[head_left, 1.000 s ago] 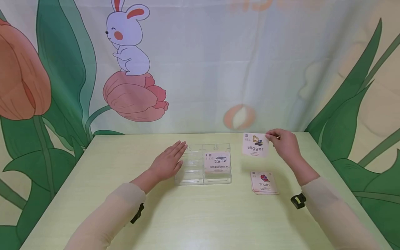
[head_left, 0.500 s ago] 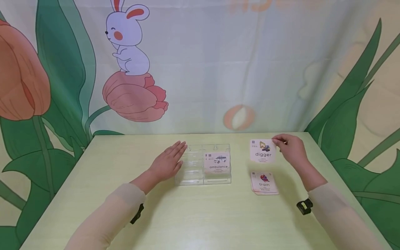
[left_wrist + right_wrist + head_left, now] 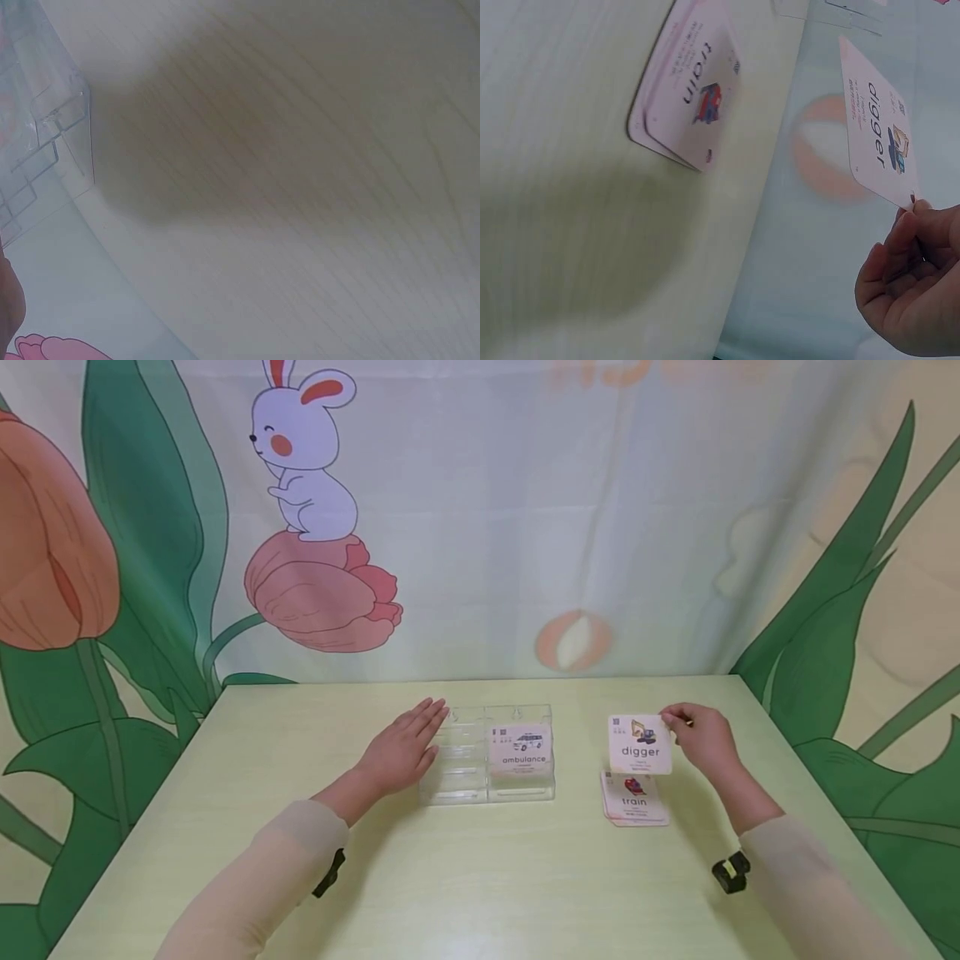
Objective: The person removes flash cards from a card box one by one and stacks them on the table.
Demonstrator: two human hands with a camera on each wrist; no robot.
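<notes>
My right hand pinches the upper right corner of a "digger" flash card, which is held up over a small stack of flash cards with "train" on top. In the right wrist view the digger card hangs in the air, apart from the stack. My left hand lies with straight fingers against the left side of a clear plastic card rack. An "ambulance" flash card sits in the rack's right half. Only a corner of the rack shows in the left wrist view.
Everything rests on a pale wooden table. Behind its far edge hangs a curtain printed with a rabbit and tulips. The rack stands left of the card stack, with bare tabletop between them.
My right hand has brought the digger card to the right and down, from beside the rack to just above the train stack. My left hand keeps its place at the rack.
</notes>
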